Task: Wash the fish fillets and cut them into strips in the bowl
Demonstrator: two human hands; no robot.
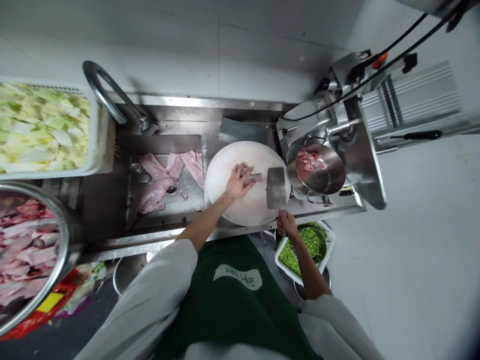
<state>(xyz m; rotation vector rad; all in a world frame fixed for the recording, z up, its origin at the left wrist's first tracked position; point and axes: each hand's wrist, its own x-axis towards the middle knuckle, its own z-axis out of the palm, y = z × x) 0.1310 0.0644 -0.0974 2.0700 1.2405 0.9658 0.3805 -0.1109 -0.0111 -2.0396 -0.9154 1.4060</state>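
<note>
A round white cutting board lies on the steel counter in front of me. On it my left hand presses down on a small piece of pale meat or fish, which partly shows past the fingers. The fingers are bent over the piece and hide the rest of it. My right hand is wrapped round the handle of a cleaver. The broad blade is over the board's right side, apart from the piece and my left hand. I cannot tell whether the blade touches the board.
Left of the board, a sink holds several pale fillets below a faucet. A steel pot with red meat stands right, beside a slicer. Cut cabbage and a large meat-filled pot are far left; chopped greens sit below right.
</note>
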